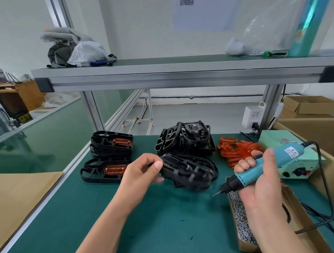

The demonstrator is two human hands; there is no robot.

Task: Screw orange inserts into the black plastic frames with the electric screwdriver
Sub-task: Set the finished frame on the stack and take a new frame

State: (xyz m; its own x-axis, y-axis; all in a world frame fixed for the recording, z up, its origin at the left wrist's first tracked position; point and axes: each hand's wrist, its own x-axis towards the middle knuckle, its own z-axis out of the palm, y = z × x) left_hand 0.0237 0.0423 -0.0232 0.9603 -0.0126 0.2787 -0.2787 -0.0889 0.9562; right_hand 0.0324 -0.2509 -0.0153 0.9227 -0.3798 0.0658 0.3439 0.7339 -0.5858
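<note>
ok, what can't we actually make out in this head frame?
Head view only:
- black frame pinched by the left hand: motion-blurred, so whether an insert sits in it cannot be told.
- bit of the electric screwdriver: too small and blurred to show a screw.
- screw box: partly hidden by the right hand and its forearm.
- QR sheet: cut off by the top edge.

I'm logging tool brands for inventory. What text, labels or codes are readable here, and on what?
No words read clearly.
White label on the teal electric screwdriver: blurred print, unreadable.
White wall sheet: a QR code, no legible words.
Tall teal bottle: printing too blurred.
</note>
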